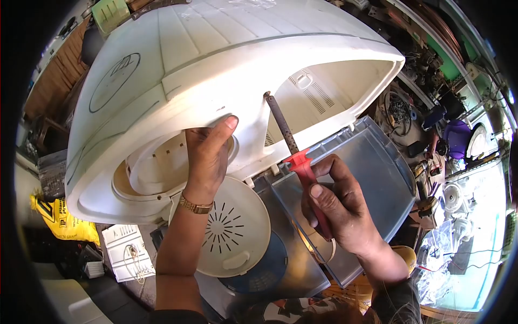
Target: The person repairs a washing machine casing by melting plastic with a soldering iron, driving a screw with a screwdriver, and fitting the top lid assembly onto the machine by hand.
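Note:
A big white plastic washing machine body (216,70) lies tilted across the view, its openings facing me. My left hand (210,146) grips the rim of the round opening, thumb on the outside and fingers hidden behind it. In my right hand (342,202) is a soldering iron (283,124), held by its red handle. Its tip meets the white plastic at a small dark spot on the strip between the two openings. Below my left wrist is a round white slotted lid (237,227). A grey translucent twin lid (367,167) hangs open under the body.
A blue basket-like part (264,264) sits under the slotted lid. At left are a yellow sack (67,218) and a white panel with a cord (127,254). Tools, wires and a purple round item (457,137) clutter the right side, with plastic bags (437,259) below.

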Available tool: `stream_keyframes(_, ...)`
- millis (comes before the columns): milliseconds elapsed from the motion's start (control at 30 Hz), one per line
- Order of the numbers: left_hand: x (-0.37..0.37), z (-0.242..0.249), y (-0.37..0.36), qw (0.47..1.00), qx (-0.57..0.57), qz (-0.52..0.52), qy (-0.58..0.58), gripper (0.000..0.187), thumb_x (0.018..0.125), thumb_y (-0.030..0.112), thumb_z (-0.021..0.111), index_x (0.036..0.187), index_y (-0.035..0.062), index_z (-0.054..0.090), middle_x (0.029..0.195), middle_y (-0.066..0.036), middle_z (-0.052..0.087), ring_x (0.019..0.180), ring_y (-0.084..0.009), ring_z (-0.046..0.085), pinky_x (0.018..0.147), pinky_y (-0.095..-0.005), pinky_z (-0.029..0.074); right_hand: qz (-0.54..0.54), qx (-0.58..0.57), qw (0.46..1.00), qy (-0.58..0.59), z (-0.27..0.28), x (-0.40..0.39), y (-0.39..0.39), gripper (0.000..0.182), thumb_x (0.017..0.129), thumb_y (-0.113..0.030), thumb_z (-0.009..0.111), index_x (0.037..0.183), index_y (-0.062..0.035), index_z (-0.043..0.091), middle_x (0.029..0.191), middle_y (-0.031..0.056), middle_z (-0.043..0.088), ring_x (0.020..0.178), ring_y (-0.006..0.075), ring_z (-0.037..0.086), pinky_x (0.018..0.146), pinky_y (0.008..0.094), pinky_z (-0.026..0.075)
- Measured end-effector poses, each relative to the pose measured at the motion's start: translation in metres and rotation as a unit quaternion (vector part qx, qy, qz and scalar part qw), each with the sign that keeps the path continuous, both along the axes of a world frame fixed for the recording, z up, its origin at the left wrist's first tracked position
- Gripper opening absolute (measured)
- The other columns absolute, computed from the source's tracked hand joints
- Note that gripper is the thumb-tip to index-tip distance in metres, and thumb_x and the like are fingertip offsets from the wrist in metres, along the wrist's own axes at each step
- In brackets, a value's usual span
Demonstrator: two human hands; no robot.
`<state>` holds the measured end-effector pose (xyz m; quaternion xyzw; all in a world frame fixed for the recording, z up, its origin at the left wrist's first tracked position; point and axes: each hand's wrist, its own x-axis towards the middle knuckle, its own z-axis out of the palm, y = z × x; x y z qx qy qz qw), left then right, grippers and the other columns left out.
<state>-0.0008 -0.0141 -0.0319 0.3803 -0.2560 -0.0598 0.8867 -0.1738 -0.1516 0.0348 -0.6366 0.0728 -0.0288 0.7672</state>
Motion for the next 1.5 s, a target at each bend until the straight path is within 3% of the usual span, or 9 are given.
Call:
stream_keyframes(267,0.011,0.006,0.009,0.994,0.034,-0.060,0.081,0.018,0.086,0.006,0.062,0.104,0.0070,0.060,0.091,0.002,0.063,0.084,-0.0061,0.059,0.076,-0.0225,0.047,0.012,-0.017,1.000,0.005,-0.005,0.000,-0.004,0.015,0.098,-0.016,0.049,0.104,-0.0059,0.041,0.064,0.0002,0.051,0.053,0.0056,0.048,0.044,0.0188,0.034)
stream_keyframes(467,0.036,-0.001,0.030,0.964,0.024,-0.250,0.091,0.007,0.088,0.010,0.060,0.088,0.0075,0.066,0.085,0.001,0.066,0.083,-0.0088,0.063,0.079,-0.0246,0.047,0.000,-0.008,1.000,0.003,-0.001,0.000,-0.001,0.016,0.098,-0.017,0.050,0.105,-0.0056,0.041,0.066,0.0008,0.051,0.054,0.0063,0.049,0.045,0.0194,0.035)
stream_keyframes(567,0.042,-0.010,0.030,0.956,-0.025,-0.274,0.098,0.008,0.087,0.012,0.062,0.086,0.0070,0.067,0.093,-0.001,0.068,0.089,-0.0103,0.064,0.083,-0.0264,0.047,0.006,-0.003,1.000,0.009,0.001,0.000,-0.002,0.016,0.098,-0.016,0.050,0.105,-0.0053,0.040,0.067,0.0011,0.051,0.055,0.0068,0.049,0.048,0.0203,0.037)
stream_keyframes(667,0.041,-0.018,0.027,0.968,-0.040,-0.225,0.103,0.012,0.085,0.017,0.063,0.088,0.0063,0.068,0.099,-0.005,0.069,0.094,-0.0128,0.064,0.087,-0.0296,0.046,0.016,-0.004,1.000,0.005,0.002,0.001,-0.003,0.016,0.098,-0.016,0.049,0.105,-0.0054,0.039,0.068,0.0012,0.050,0.056,0.0071,0.049,0.051,0.0212,0.039)
stream_keyframes(767,0.051,-0.030,0.029,0.951,-0.102,-0.283,0.072,0.020,0.085,0.022,0.063,0.093,0.0046,0.068,0.107,-0.007,0.068,0.100,-0.0170,0.062,0.090,-0.0315,0.046,0.022,-0.008,1.000,-0.010,-0.003,0.002,-0.005,0.016,0.098,-0.016,0.049,0.105,-0.0058,0.039,0.068,0.0013,0.050,0.056,0.0072,0.048,0.052,0.0215,0.039)
stream_keyframes(867,0.039,0.001,0.020,0.963,-0.038,-0.265,-0.021,0.025,0.085,0.024,0.062,0.097,0.0034,0.068,0.114,-0.010,0.065,0.106,-0.0206,0.060,0.093,-0.0328,0.045,0.017,0.005,1.000,-0.004,-0.002,0.001,-0.002,0.016,0.098,-0.015,0.049,0.104,-0.0061,0.038,0.068,0.0013,0.050,0.056,0.0072,0.048,0.051,0.0214,0.038)
stream_keyframes(967,0.052,-0.015,0.021,0.955,-0.035,-0.294,0.012,0.030,0.086,0.026,0.061,0.103,0.0021,0.066,0.118,-0.011,0.062,0.110,-0.0226,0.058,0.094,-0.0349,0.044,0.019,0.007,1.000,0.005,0.000,0.001,-0.002,0.016,0.098,-0.015,0.049,0.105,-0.0063,0.037,0.068,0.0015,0.051,0.056,0.0072,0.048,0.051,0.0212,0.038)
stream_keyframes(1333,0.047,-0.030,0.017,0.994,0.041,-0.096,-0.008,0.042,0.083,0.030,0.064,0.113,0.0004,0.062,0.120,-0.010,0.061,0.116,-0.0228,0.054,0.103,-0.0375,0.037,0.021,0.002,1.000,-0.002,-0.001,0.002,-0.003,0.018,0.097,-0.017,0.051,0.106,-0.0050,0.040,0.072,0.0019,0.051,0.057,0.0070,0.049,0.050,0.0207,0.039)
stream_keyframes(1500,0.057,-0.046,0.020,0.992,0.003,-0.129,-0.011,0.050,0.080,0.027,0.068,0.120,0.0005,0.056,0.123,-0.008,0.059,0.119,-0.0224,0.052,0.105,-0.0380,0.035,0.022,0.001,1.000,-0.006,-0.002,0.001,-0.004,0.018,0.098,-0.017,0.050,0.106,-0.0053,0.039,0.073,0.0030,0.052,0.057,0.0071,0.049,0.050,0.0207,0.038)
